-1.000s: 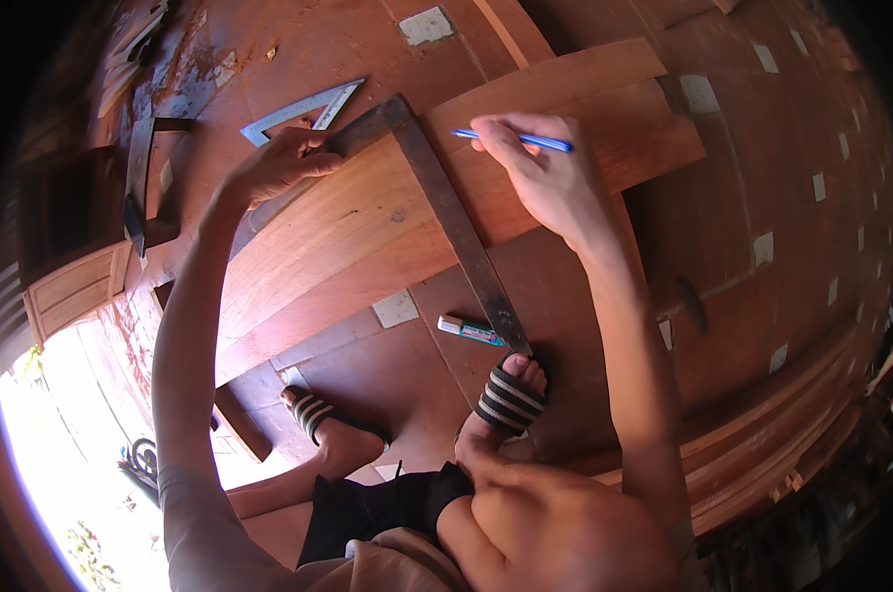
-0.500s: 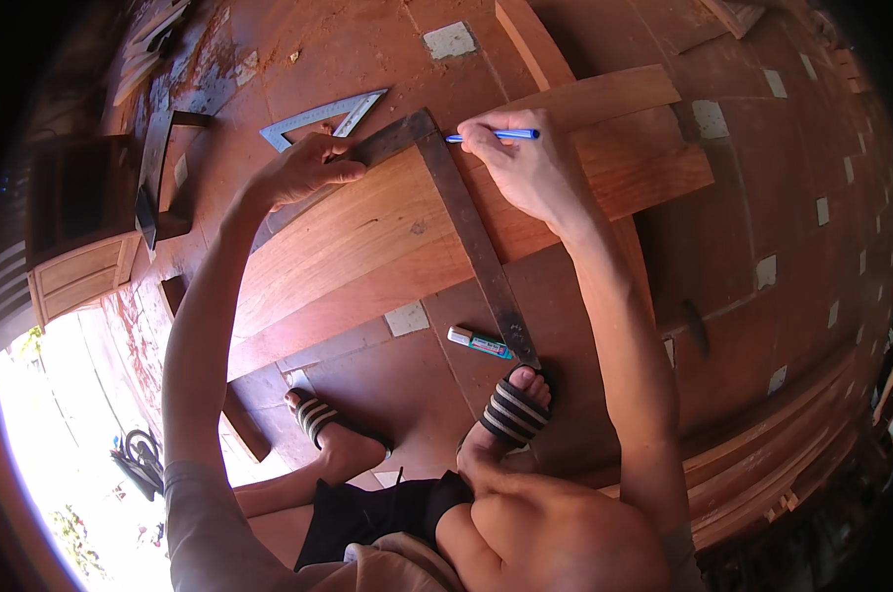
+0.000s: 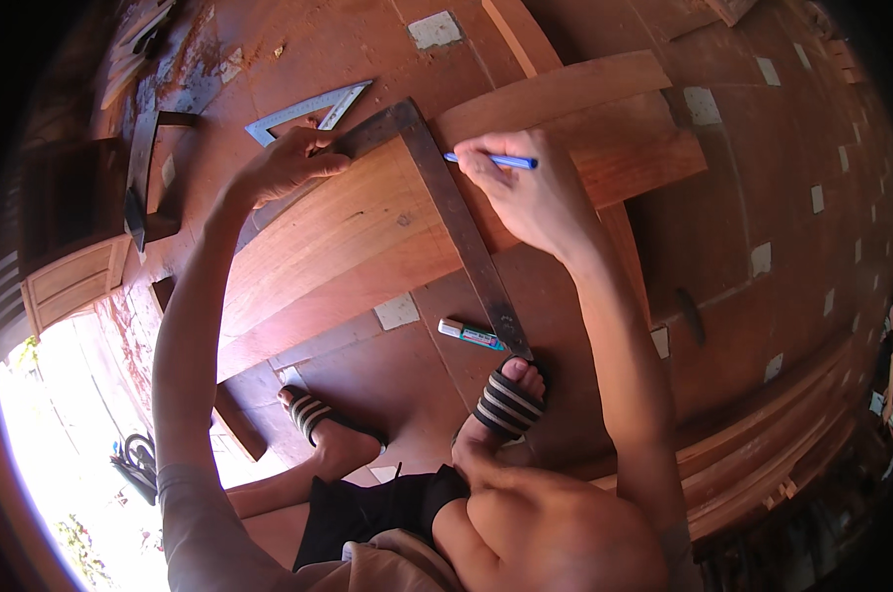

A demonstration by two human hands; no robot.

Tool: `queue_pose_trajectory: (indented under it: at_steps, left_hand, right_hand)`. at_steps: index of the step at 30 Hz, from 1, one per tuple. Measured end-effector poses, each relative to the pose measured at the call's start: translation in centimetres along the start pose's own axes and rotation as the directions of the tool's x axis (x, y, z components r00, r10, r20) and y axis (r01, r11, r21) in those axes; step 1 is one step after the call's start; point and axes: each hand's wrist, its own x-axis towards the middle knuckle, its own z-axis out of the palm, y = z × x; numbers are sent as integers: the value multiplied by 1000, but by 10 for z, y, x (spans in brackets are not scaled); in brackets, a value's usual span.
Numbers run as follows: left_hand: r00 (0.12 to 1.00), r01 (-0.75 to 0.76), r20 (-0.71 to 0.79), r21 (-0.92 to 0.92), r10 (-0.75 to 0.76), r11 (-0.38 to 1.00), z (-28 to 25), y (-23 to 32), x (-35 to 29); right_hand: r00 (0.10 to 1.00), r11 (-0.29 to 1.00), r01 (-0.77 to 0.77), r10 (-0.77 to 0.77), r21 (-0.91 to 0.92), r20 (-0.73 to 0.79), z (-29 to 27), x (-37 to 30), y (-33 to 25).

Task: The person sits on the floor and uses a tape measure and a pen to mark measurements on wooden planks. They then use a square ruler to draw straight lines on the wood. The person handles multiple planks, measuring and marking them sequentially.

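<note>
A dark metal carpenter's square (image 3: pixel 454 212) lies across a reddish wooden board (image 3: pixel 338 247), one arm along the far edge and the other crossing toward me. My left hand (image 3: pixel 290 168) grips the arm at the far edge, thumb on top; some fingers are hidden. Between the fingertips of my right hand (image 3: pixel 518 192) is a blue pen (image 3: pixel 513 162). Its tip is at the right side of the crossing arm, over the wood. Whether the tip touches the board I cannot tell.
Beyond the board lies a silver triangular ruler (image 3: pixel 308 111). A white-and-teal marker (image 3: pixel 471 333) rests on the tiled floor near my sandalled foot (image 3: pixel 510 400). Timber (image 3: pixel 762 454) is stacked at the lower right. A wooden support (image 3: pixel 525 39) runs under the board.
My right hand and the pen have moved a little toward me along the square's crossing arm. My left hand keeps its grip. The whole view has shifted slightly.
</note>
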Motion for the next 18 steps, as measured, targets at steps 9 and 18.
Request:
queue_pose_trajectory:
  at_steps: [9, 18]
  left_hand:
    - [1000, 10, 1, -3, -10, 1000, -1, -4, 1]
    - [996, 77, 48, 74, -81, 994, -13, -5, -13]
  right_hand:
    - [994, 995, -91, 89, 34, 60, -17, -65, -5]
    - [986, 952, -102, 135, 288, -97, -41, -93, -4]
